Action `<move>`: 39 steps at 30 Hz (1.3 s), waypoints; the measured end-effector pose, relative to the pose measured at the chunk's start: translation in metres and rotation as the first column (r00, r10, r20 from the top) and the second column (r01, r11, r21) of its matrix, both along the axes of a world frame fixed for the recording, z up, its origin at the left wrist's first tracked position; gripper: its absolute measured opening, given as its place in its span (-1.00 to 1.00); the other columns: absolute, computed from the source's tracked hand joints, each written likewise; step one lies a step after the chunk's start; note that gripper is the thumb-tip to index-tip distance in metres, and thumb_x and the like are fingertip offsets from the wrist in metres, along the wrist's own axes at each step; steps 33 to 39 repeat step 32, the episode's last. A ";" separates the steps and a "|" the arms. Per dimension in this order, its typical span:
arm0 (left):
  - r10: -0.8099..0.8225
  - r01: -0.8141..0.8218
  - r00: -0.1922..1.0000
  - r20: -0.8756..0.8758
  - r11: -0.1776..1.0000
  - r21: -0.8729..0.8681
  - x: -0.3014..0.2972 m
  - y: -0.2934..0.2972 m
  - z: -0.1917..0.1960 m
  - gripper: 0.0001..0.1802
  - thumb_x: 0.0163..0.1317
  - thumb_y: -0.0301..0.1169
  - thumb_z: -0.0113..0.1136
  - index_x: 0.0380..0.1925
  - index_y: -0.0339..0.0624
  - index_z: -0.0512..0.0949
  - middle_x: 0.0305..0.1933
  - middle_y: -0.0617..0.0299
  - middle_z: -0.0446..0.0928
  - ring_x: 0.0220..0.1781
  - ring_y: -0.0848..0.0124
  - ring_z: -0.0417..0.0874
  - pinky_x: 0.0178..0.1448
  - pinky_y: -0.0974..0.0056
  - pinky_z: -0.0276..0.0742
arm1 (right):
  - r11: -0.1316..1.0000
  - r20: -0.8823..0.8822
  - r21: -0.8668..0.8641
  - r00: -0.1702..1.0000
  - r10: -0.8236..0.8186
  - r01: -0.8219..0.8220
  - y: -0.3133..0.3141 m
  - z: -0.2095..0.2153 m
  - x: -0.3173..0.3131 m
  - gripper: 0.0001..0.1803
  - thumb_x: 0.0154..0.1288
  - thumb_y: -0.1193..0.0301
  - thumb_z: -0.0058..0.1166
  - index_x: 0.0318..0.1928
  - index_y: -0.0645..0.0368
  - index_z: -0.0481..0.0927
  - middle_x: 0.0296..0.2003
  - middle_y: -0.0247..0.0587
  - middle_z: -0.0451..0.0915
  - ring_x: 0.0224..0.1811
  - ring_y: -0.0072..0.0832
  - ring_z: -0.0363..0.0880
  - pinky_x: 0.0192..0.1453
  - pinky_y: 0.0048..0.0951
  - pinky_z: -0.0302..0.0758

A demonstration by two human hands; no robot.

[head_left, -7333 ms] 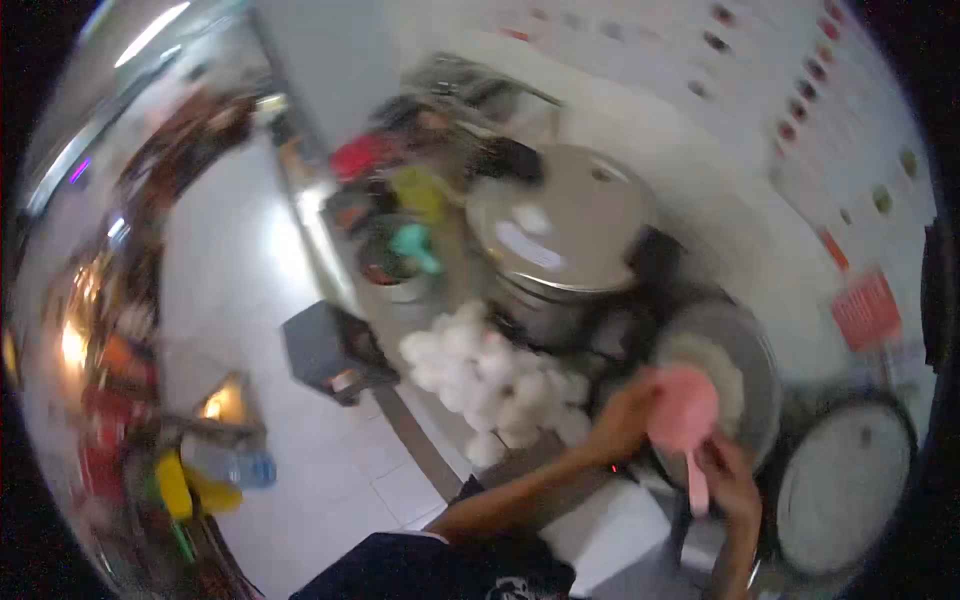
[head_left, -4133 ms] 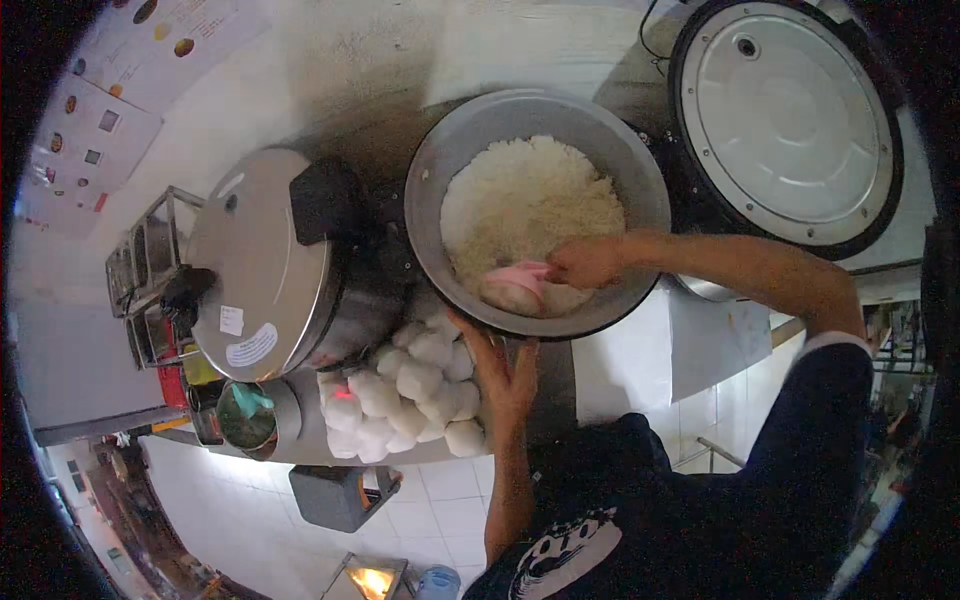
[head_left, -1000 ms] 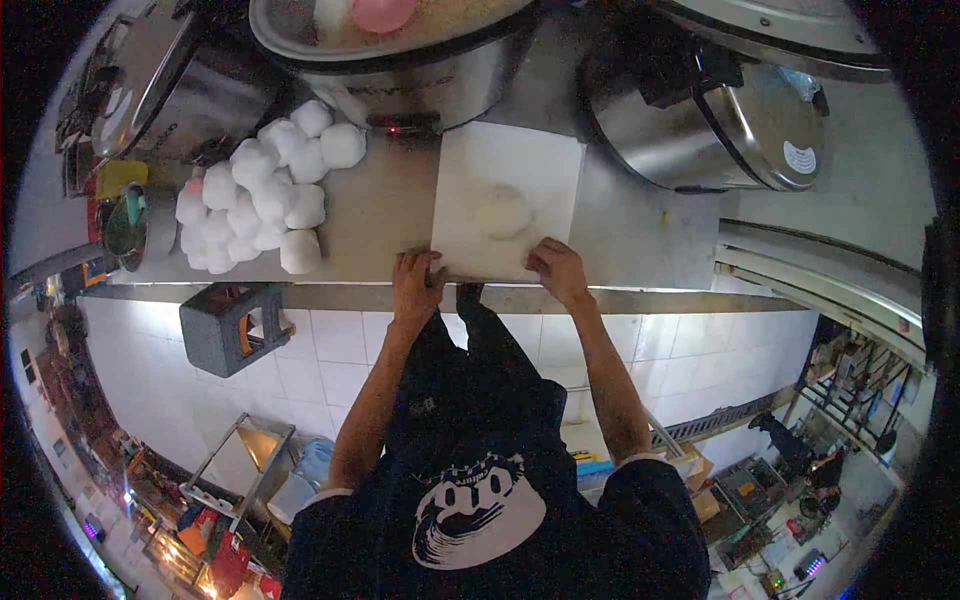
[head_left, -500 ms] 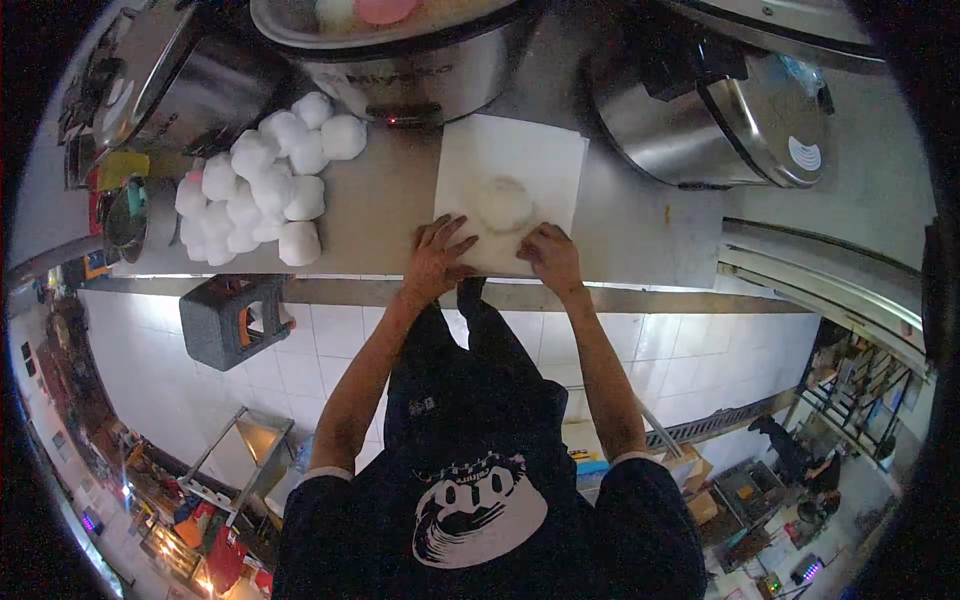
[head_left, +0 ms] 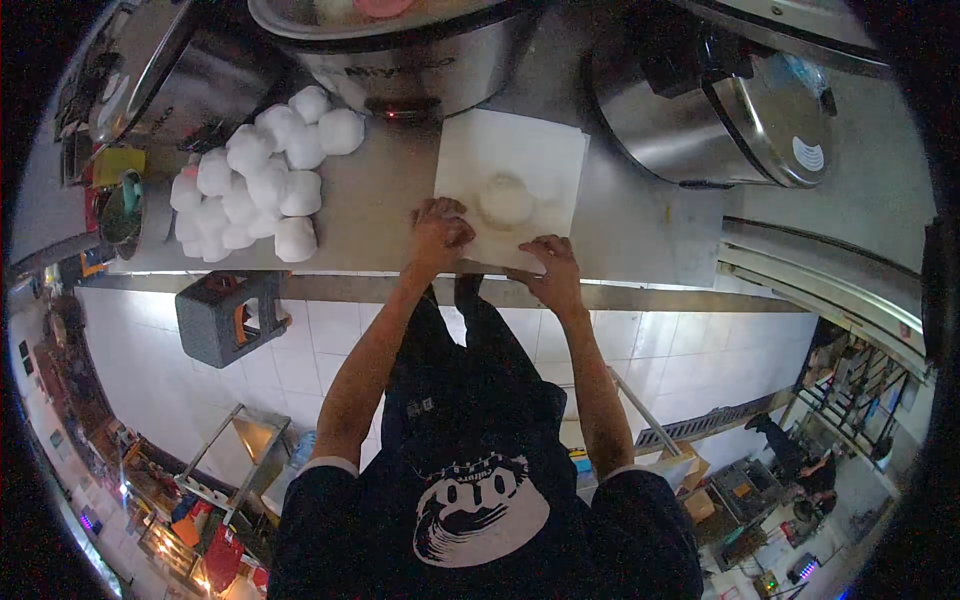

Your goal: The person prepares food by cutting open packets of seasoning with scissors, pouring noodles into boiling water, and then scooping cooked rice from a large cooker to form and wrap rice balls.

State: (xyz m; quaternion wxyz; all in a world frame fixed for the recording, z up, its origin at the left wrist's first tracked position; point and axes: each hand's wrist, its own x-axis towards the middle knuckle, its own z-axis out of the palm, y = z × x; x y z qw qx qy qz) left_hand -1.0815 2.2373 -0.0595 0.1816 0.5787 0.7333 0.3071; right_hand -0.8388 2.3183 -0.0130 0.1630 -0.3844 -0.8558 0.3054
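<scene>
A stack of white paper sheets [head_left: 470,135] lies on the metal worktop in front of me, with a pale round mound [head_left: 507,201] in the middle of the top sheet. It looks like packed rice, though I cannot make out its grain. At the paper's near left corner, my left hand [head_left: 438,236] has its fingers curled in on the top sheet. My right hand [head_left: 553,272] pinches the near edge on the other side. To the left sits a pile of several rounded white bundles [head_left: 265,185], apart from both hands.
Behind the paper stands a steel rice cooker [head_left: 410,75]. Another steel cooker [head_left: 690,110] is at the right, a third [head_left: 205,85] at the far left. A dark plastic stool [head_left: 222,322] stands on the tiled floor below the worktop [head_left: 640,230].
My left hand has gone from spread fingers to curled ones at the paper's corner. My right hand has shifted slightly nearer to me along the edge. The bundles stay put.
</scene>
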 end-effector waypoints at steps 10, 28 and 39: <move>-0.003 0.006 0.997 0.075 0.999 -0.036 -0.004 0.015 0.006 -0.88 -0.20 -0.33 0.43 -0.59 0.04 0.67 -0.07 0.38 0.56 0.10 0.18 0.46 0.17 -0.07 0.25 | 1.000 0.037 0.009 0.999 0.000 -0.001 -0.009 -0.002 -0.003 -0.65 -0.04 0.31 0.46 -0.19 0.09 0.71 -0.15 -0.20 0.57 -0.04 -0.16 0.52 0.07 -0.13 0.49; -0.222 0.223 0.968 -0.114 0.975 -0.002 -0.035 -0.014 0.018 -0.63 0.03 -0.17 0.44 -0.13 0.08 0.68 0.18 0.29 0.56 0.36 0.23 0.43 0.40 -0.13 0.20 | 0.999 -0.047 0.046 0.998 0.030 -0.028 0.030 0.003 0.016 -0.68 0.01 0.45 0.36 -0.14 -0.06 0.73 -0.08 -0.29 0.59 0.08 -0.20 0.48 0.14 -0.12 0.42; -0.386 0.386 0.922 0.021 0.922 0.002 -0.058 -0.023 -0.021 -0.55 0.05 -0.16 0.44 0.00 0.13 0.65 0.43 0.32 0.36 0.53 0.28 0.21 0.48 -0.24 0.03 | 0.967 0.180 0.172 0.971 0.156 -0.187 0.032 0.018 0.011 -0.58 -0.04 0.44 0.38 -0.06 -0.08 0.72 0.09 -0.21 0.52 0.18 -0.20 0.42 0.18 -0.06 0.40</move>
